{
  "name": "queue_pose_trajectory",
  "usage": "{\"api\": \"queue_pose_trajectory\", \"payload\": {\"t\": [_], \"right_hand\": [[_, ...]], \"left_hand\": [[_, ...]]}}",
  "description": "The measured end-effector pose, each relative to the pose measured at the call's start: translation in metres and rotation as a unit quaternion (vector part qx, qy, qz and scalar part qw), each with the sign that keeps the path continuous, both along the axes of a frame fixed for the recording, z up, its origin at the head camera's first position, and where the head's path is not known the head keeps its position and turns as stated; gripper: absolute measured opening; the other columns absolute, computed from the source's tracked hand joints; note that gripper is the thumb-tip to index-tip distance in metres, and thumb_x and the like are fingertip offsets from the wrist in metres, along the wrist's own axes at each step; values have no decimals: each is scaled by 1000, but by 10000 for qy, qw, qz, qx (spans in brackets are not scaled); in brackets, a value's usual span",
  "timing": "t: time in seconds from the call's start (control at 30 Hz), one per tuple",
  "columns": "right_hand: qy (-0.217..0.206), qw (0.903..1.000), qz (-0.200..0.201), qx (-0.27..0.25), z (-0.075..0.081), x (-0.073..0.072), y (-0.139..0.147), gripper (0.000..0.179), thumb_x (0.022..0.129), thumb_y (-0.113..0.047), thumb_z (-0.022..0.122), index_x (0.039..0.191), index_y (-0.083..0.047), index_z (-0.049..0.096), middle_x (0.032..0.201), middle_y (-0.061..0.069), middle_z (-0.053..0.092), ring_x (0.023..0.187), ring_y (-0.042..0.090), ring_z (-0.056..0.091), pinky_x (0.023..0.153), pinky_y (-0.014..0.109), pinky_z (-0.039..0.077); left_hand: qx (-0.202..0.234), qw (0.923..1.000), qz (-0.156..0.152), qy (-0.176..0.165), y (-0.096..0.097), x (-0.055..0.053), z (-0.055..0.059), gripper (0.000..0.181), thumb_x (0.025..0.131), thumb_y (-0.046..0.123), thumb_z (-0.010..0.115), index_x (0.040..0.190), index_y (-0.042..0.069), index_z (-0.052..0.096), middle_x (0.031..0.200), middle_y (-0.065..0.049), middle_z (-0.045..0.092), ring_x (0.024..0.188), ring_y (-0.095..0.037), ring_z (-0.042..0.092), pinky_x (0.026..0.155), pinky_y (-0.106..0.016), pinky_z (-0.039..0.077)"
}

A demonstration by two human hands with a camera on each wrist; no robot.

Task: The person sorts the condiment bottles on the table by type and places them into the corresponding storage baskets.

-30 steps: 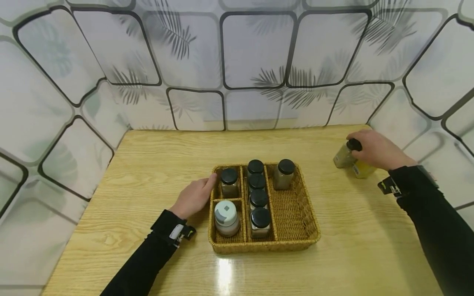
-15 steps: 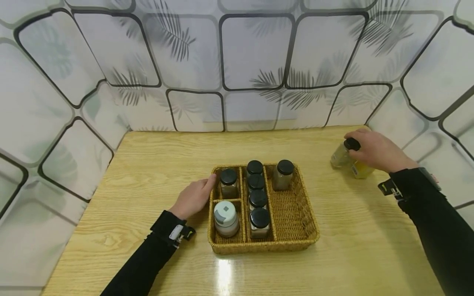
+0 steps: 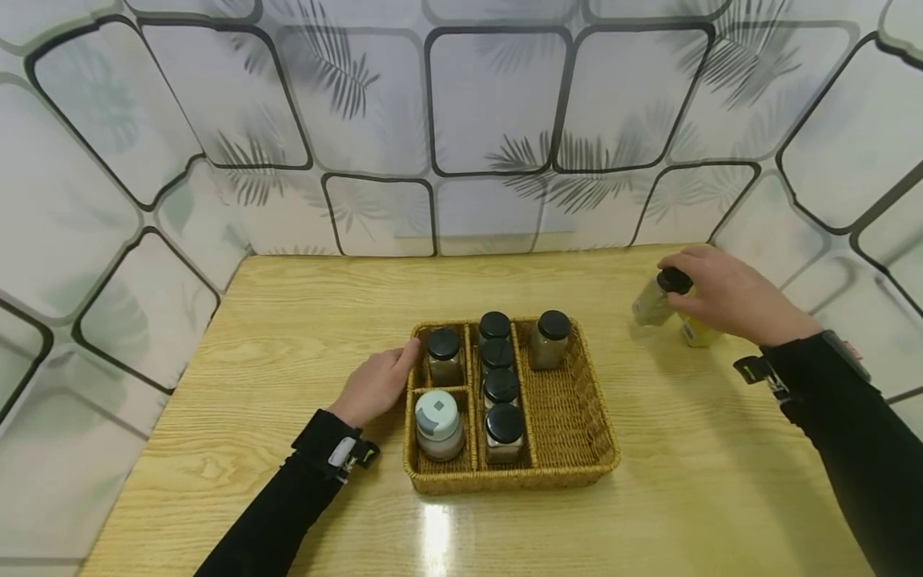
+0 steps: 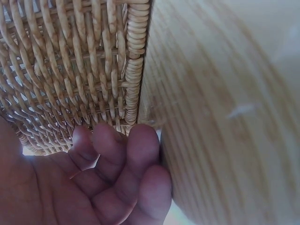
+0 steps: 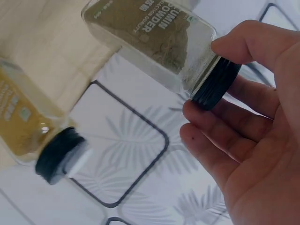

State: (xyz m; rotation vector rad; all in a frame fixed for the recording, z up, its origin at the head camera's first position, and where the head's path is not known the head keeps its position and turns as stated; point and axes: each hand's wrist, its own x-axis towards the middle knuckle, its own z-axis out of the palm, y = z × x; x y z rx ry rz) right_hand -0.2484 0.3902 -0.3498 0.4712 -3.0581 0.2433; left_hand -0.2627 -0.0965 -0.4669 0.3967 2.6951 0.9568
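Observation:
My right hand (image 3: 728,292) pinches the black lid of a clear jar of cumin powder (image 5: 154,42) between thumb and fingers, and the jar tilts. Beside it is a second black-lidded jar with yellow powder (image 5: 23,115), partly behind the hand in the head view. At the left side of a wicker basket (image 3: 515,478), my left hand (image 3: 375,385) holds on with its thumb at the rim. Its curled fingertips (image 4: 143,140) meet the lower edge of the woven wall in the left wrist view.
Several black-lidded jars (image 3: 504,425) line the basket's middle compartment. One jar (image 3: 548,344) stands at the back of the right compartment. Left are a black-lidded jar (image 3: 445,361) and a pale-lidded jar (image 3: 438,425). Patterned sheeting (image 3: 497,104) borders the wooden table (image 3: 310,296).
My right hand has moved slightly left with the cumin jar, away from the yellow jar. The jar has tilted more. My left hand stays at the basket.

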Motion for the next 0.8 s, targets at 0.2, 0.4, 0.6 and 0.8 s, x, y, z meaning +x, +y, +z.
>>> {"api": "queue_pose_trajectory", "payload": {"t": [0.2,0.4,0.6,0.8], "right_hand": [[223,9997,136,10,9,11,-13,47,93,-19,73,134,-2,58,129,20,57,118,38,53,90,53,46],[435,9983,383,31,17,21,-28,45,90,-18,76,130,-2,62,122,18,60,114,36,55,87,50,48],[712,9958,570,67,23,29,-39,43,87,-18,79,125,-4,65,115,14,63,108,33,58,84,48,49],[902,9929,781,-1,27,36,-47,41,84,-18,81,121,-5,67,111,11,65,101,29,61,79,46,50]], "left_hand": [[-2,10000,19,-32,0,0,0,71,102,70,10,72,15,45,63,-2,32,56,-18,35,72,-38,37],[27,10000,44,-45,-1,1,-1,69,102,70,10,67,17,38,61,-2,31,55,-17,29,68,-36,35],[32,10000,39,-69,0,1,-1,69,102,70,11,71,16,41,63,-2,31,56,-18,31,71,-38,35],[-4,10000,24,-60,0,0,0,68,102,71,10,72,16,39,65,-2,30,57,-18,30,71,-38,35]]}}
